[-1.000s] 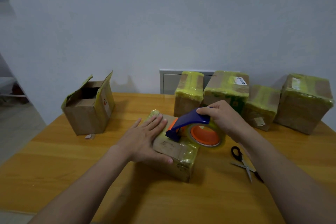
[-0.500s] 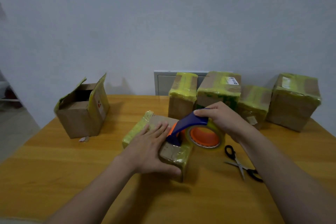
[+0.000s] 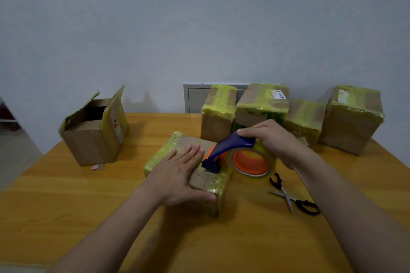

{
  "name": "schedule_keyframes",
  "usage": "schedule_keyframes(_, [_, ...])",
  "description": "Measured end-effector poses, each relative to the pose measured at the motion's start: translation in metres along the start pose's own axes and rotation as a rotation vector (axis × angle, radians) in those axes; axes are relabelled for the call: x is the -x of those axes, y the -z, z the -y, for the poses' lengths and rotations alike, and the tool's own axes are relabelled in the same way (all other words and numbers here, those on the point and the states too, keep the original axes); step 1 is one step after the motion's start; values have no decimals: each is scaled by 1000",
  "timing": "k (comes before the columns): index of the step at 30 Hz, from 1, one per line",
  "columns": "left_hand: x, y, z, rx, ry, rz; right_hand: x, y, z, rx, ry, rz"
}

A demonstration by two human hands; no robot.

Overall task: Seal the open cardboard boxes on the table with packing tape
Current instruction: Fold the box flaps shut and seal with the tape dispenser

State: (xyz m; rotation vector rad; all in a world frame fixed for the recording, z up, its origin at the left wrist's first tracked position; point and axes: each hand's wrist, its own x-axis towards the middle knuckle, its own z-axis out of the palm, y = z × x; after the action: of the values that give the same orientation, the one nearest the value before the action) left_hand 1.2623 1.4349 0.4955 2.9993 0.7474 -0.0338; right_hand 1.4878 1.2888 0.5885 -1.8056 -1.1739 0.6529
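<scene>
While under hands (image 3: 177,175) (image 3: 274,142) — box (image 3: 205,180), tape dispenser (image 3: 229,145).

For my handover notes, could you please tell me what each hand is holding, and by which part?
The right hand grips the tape dispenser by its blue handle. The left hand holds nothing; it presses flat on the box.

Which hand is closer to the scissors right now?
Right. The right hand grips the tape dispenser just beyond the scissors. The left hand presses flat on the box, farther to the left of them.
</scene>
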Motion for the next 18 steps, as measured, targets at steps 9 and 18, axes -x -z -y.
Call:
schedule_keyframes(9, [2,10,-14,-40,13,7,12,17,-5,42,25,-40])
schedule_keyframes(18, [-10,-1,-41,7,2,6,8,11,-3,23,28,-41])
